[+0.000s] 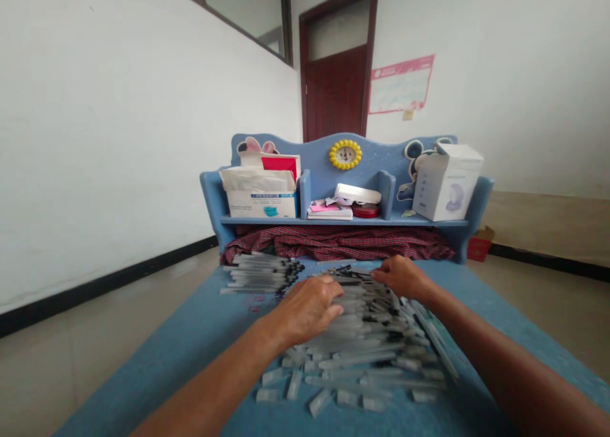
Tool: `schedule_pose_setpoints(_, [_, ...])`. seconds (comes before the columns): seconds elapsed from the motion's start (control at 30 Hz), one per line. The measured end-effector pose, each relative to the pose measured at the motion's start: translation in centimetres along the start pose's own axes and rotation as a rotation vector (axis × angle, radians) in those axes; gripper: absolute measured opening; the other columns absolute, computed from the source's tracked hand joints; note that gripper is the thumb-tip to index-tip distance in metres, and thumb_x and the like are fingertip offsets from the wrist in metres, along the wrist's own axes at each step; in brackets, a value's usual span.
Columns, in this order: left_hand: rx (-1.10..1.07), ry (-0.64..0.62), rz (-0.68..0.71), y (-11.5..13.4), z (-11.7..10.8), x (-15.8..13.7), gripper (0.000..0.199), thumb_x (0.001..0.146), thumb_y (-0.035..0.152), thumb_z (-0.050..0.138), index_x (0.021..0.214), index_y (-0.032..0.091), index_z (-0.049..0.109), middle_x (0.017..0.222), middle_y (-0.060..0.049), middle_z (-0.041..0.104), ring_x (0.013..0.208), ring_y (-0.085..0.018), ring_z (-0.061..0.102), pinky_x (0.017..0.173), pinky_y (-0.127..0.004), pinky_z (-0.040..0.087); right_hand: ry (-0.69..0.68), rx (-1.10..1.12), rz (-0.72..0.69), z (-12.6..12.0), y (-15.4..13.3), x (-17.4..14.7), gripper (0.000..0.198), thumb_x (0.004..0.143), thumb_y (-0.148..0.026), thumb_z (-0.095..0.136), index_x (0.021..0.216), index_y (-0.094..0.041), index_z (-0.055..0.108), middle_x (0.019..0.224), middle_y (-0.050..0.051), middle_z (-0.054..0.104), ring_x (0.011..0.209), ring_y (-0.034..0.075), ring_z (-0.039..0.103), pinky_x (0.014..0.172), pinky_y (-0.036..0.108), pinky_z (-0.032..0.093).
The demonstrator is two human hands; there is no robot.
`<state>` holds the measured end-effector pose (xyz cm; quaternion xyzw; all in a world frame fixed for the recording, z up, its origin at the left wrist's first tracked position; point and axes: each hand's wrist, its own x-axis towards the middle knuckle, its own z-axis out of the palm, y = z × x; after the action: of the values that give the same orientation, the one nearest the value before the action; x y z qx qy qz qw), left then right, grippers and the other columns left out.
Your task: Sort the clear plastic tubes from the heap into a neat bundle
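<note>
A broad pile of clear pen barrels (352,322) with dark tips lies on the blue tabletop. Over its left side is my left hand (305,307), thumb and fingers apart, its fingertips close to the barrels. My right hand (400,276) is closed at the far right of the pile, its fingertips pinching a thin dark pen part (366,274). Small black pieces (345,271) lie between the two hands. To the left, more barrels (260,273) are lined up in a neat stack. Short clear pen caps (320,401) are scattered along the near side. Blur hides fine detail.
The blue table (190,354) has a raised shelf (343,221) at its back. On it stand a mask box (262,199), a white carton (448,186) and a white case (357,194). Folded checked cloth (333,241) lies beneath. White walls and a door (336,94) are behind.
</note>
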<state>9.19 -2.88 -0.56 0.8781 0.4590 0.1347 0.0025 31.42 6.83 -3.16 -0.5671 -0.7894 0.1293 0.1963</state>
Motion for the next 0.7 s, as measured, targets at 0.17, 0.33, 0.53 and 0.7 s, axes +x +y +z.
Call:
schedule_pose_setpoints(0.17, [-0.053, 0.062, -0.025, -0.8, -0.9, -0.1, 0.012, 0.080, 0.023, 0.055, 0.086, 0.017, 0.064, 0.084, -0.006, 0.061, 0.077, -0.018, 0.058, 0.068, -0.024, 0.040, 0.021, 0.024, 0.018, 0.3, 0.4, -0.1, 0.041, 0.082, -0.044, 0.047, 0.061, -0.015, 0.065, 0.047, 0.003, 0.056, 0.047, 0.012, 0.051, 0.047, 0.022, 0.030])
schedule_pose_setpoints(0.33, [-0.071, 0.100, -0.255, -4.6, -3.8, -1.4, 0.016, 0.081, 0.023, 0.050, 0.084, 0.018, 0.065, 0.077, -0.003, 0.064, 0.070, -0.016, 0.058, 0.062, -0.023, 0.038, 0.094, 0.126, -0.004, 0.7, 0.8, -0.6, 0.041, 0.083, -0.043, 0.043, 0.067, -0.014, 0.067, 0.046, 0.002, 0.055, 0.046, 0.012, 0.050, 0.046, 0.022, 0.031])
schedule_pose_setpoints(0.53, [0.122, 0.028, -0.497, -9.4, -3.7, -3.7, 0.014, 0.064, 0.006, 0.055, 0.057, 0.017, 0.060, 0.059, -0.004, 0.060, 0.060, -0.019, 0.055, 0.055, -0.026, 0.031, 0.141, 0.302, -0.022, 1.2, 1.0, -1.4, 0.039, 0.079, -0.046, 0.044, 0.064, -0.015, 0.062, 0.041, -0.001, 0.050, 0.040, 0.012, 0.046, 0.043, 0.022, 0.031])
schedule_pose_setpoints(0.7, [0.201, -0.041, -0.549, -10.3, -1.7, -4.3, 0.017, 0.059, 0.001, 0.054, 0.057, 0.017, 0.059, 0.067, -0.005, 0.064, 0.071, -0.022, 0.060, 0.059, -0.026, 0.034, 0.091, 0.351, -0.028, 1.9, 0.8, -2.0, 0.037, 0.080, -0.046, 0.044, 0.065, -0.016, 0.060, 0.042, -0.001, 0.052, 0.037, 0.012, 0.046, 0.041, 0.022, 0.033])
